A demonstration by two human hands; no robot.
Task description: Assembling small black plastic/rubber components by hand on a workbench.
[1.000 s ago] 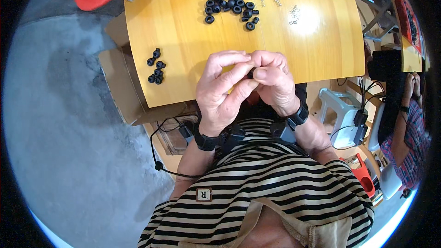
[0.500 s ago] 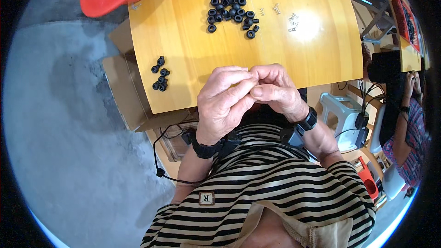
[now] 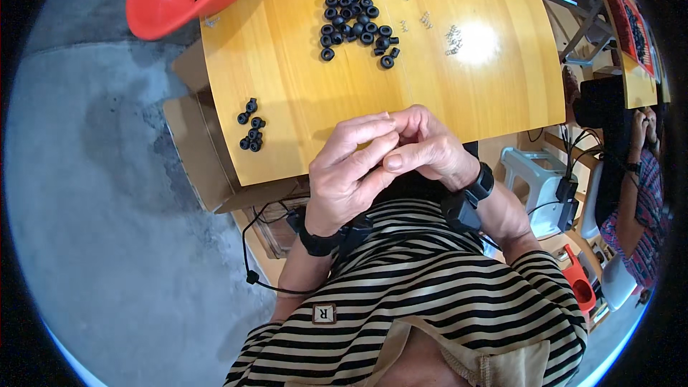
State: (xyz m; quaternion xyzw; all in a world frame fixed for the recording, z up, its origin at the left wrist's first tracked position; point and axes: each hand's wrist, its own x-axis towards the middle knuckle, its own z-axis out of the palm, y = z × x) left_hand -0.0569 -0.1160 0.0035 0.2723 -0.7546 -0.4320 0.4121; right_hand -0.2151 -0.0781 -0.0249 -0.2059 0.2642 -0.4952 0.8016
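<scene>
My left hand (image 3: 350,165) and my right hand (image 3: 432,149) meet just over the near edge of the yellow wooden table (image 3: 301,86). Both are closed, fingertips pinched against each other. Whatever they hold is covered by the fingers and too small to make out. Beyond them on the tabletop lies a cluster of black round parts with holes (image 3: 356,23). Several small metal springs (image 3: 453,39) are scattered to its right. A smaller group of black parts, each with a short stem (image 3: 251,126), lies at the table's left side.
A red plastic basin (image 3: 161,3) with more black parts overlaps the table's far left corner. Open cardboard boxes (image 3: 197,143) stand beside the left edge. On the right are a pale plastic stool (image 3: 529,179), dark cables and another person's arm (image 3: 631,208) by a second table.
My hands stay together, with the right thumb shifted slightly left and down. The basin and far table items sit a little differently in view as the head view has tilted.
</scene>
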